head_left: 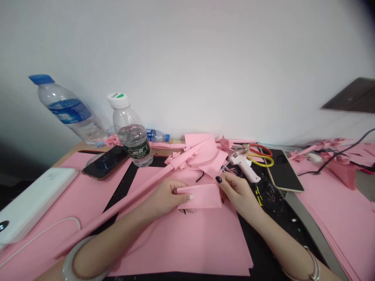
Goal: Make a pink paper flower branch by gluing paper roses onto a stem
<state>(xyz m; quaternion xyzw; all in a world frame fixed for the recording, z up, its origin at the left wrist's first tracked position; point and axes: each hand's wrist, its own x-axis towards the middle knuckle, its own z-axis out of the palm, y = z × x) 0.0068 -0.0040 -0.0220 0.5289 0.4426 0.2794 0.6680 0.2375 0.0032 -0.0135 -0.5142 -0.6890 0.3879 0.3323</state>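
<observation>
A small folded strip of pink paper (205, 197) is held level between both hands, above the larger pink sheets (187, 246). My left hand (170, 197) grips its left end, thumb on top and fingers underneath. At the upper right corner, my right hand (234, 189) pinches the paper between thumb and finger; some of its fingertips are hidden. A long rolled pink paper stick (137, 189) slants behind the left forearm. Beyond the hands lies a pile of folded pink paper pieces (202, 154).
Two upright water bottles, one blue-capped (70, 109) and one white-capped (133, 136), stand at back left by a black phone (105, 163). A white power bank (36, 199) lies left. A glue gun (246, 166), tablet-like device (284, 169) and more pink sheets (334, 210) are right.
</observation>
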